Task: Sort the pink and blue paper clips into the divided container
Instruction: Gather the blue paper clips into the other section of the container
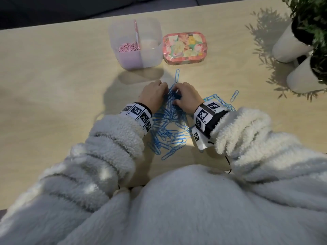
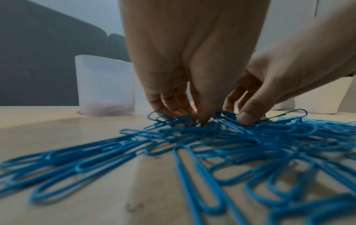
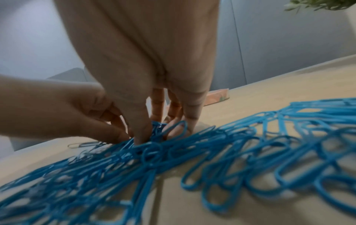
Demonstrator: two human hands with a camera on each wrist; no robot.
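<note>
A big pile of blue paper clips (image 1: 169, 128) lies on the table between my wrists. Both hands dig into its far end, fingers curled. My left hand (image 1: 155, 95) pinches a clump of blue clips (image 2: 192, 121) between thumb and fingers. My right hand (image 1: 185, 96) pinches the same tangle (image 3: 154, 130) from the other side, thumb down on it. The translucent divided container (image 1: 152, 55) stands beyond the hands. Pink paper clips (image 1: 127, 47) fill its left compartment. I see nothing in the right compartment.
A floral tin (image 1: 184, 47) sits right of the container. Two white plant pots (image 1: 290, 48) stand at the far right. Single blue clips lie apart: one (image 1: 177, 75) before the tin, another (image 1: 234, 96) right of my hand.
</note>
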